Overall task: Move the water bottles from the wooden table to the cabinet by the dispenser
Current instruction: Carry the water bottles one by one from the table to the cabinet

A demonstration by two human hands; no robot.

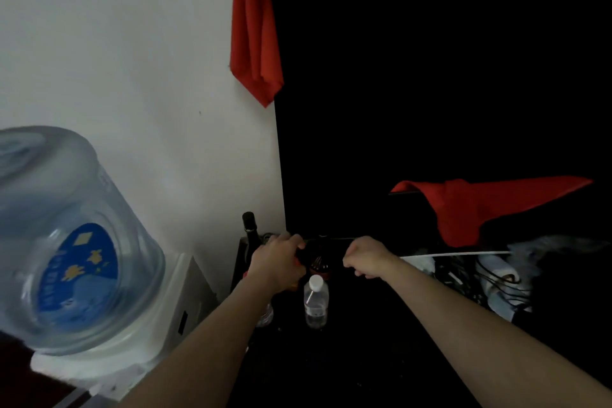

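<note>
- On the dark cabinet top (364,358) right of the white dispenser (159,315), a small clear plastic water bottle with a white cap (316,303) stands upright, near me.
- My left hand (278,263) curls round a dark bottle (319,258) farther back, probably steadying it.
- My right hand (367,258) is curled too; what it holds, I cannot tell.
- Blue label on the big clear dispenser jug (77,270): writing unreadable.

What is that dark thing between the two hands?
In the head view, a dark bottle stands between the left hand and right hand.
</note>
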